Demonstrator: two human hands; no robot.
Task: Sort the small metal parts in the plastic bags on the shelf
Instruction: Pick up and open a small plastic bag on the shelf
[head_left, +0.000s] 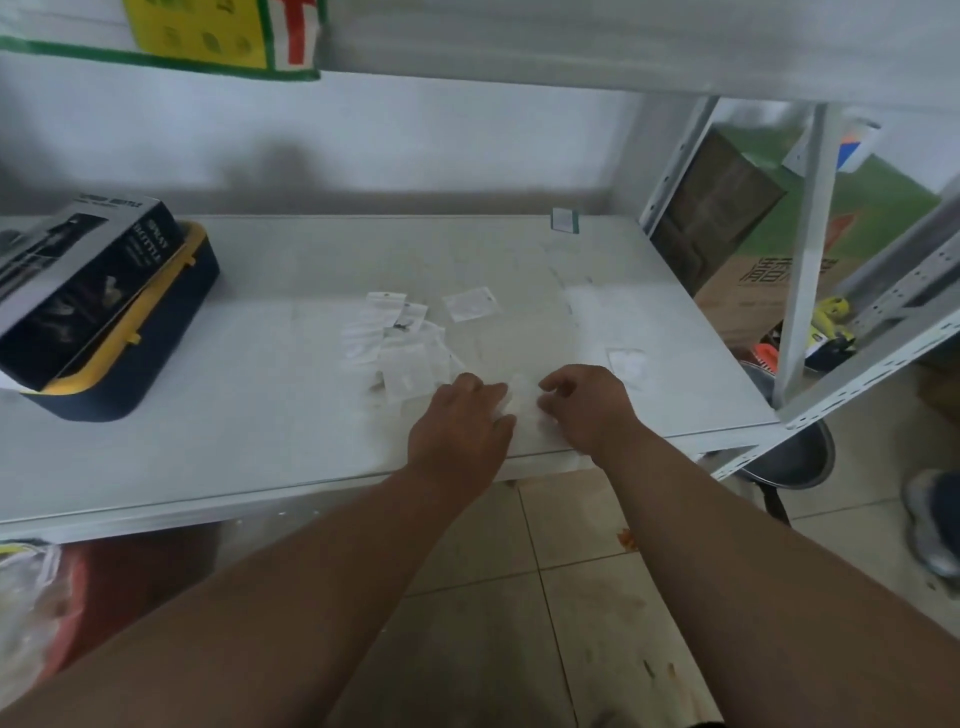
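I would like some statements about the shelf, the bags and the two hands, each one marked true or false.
1. Both hands work on one small plastic bag near the front edge of the shelf. True.
2. The pile of bags lies to the right of the right hand. False: it lies beyond the left hand, on the left side.
3. A black spray bottle box rests on a blue and yellow case at the left of the shelf. True.
4. The single bag lying apart sits on top of the pile. False: it lies flat on the shelf, right of the pile and farther back.
5. The left hand is raised above the shelf, away from the bags. False: it rests low on the shelf, at the bag.
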